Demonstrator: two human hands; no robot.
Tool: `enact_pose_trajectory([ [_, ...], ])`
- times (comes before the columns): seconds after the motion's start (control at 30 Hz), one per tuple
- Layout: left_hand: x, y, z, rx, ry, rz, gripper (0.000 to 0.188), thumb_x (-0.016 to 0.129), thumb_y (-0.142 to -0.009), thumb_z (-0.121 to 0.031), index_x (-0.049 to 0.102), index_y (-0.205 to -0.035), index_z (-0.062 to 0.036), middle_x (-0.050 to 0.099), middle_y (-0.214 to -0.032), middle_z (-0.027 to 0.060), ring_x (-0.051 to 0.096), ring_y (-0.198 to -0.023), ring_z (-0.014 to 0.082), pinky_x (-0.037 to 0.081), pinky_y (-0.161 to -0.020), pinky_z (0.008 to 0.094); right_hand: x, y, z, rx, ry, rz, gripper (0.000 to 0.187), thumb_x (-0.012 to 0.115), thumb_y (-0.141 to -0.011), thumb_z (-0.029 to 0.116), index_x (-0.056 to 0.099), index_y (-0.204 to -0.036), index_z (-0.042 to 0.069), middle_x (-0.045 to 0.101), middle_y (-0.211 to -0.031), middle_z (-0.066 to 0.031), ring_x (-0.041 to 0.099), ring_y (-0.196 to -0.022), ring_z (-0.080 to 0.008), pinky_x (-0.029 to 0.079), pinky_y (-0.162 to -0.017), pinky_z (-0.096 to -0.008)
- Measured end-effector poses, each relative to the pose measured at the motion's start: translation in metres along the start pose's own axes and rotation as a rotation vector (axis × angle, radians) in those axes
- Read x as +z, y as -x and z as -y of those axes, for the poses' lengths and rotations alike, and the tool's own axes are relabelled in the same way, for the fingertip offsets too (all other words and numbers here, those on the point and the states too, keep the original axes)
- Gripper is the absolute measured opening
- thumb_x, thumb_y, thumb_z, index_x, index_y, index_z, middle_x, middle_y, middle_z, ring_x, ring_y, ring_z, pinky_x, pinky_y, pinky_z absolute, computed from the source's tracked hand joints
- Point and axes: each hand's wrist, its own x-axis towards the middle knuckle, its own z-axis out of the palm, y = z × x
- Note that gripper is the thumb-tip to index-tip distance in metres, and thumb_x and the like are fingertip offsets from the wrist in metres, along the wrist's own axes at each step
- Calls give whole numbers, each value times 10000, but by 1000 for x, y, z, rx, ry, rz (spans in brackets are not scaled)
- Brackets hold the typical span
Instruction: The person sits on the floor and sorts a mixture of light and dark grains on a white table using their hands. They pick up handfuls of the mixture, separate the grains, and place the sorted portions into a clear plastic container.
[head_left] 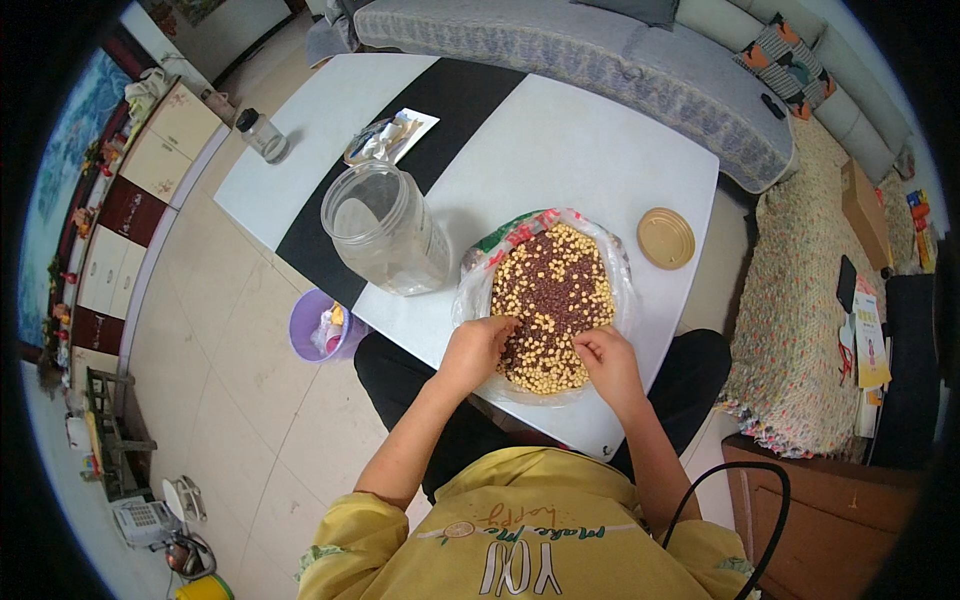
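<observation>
While inside bag edges [622, 275], left fingers [503, 327] and right fingers [590, 342] near-closed, hold unclear, bare tabletop [580, 150] beyond.

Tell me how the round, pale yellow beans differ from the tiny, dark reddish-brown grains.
Colour: the pale yellow beans are light; the reddish-brown grains are dark. Size: each bean is larger than each grain. Spread: the beans show thickest around the edges, the grains toward the middle. Both lie mixed together in the translucent white plastic bag.

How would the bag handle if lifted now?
The bag is probably floppy, its thin plastic lying crumpled. It may feel heavy, given the broad spread of beans. Those could roll out, since its top gapes open.
</observation>
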Motion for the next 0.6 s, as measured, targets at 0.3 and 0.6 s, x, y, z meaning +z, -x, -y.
enact_pose_trajectory([
  [0.3, 0, 8, -14, 29, -224, 114, 435, 711, -699, -74, 581, -1109, -8, 586, -1005, 176, 600, -878, 337, 483, -772, 385, 1, 0, -2, 5, 16, 11, 92, 662, -786, 3, 644, -876, 4, 568, -812, -87, 579, -678, -163, 476, -612, -256],
  [0.6, 13, 13, -7, 43, -237, 120, 195, 680, -701, -80, 656, -879, -5, 621, -830, 177, 604, -820, 348, 482, -734, 403, 1, 2, 2, 13, 3, -5, 85, 666, -783, 13, 645, -865, 9, 565, -801, -85, 569, -670, -165, 470, -610, -258],
])
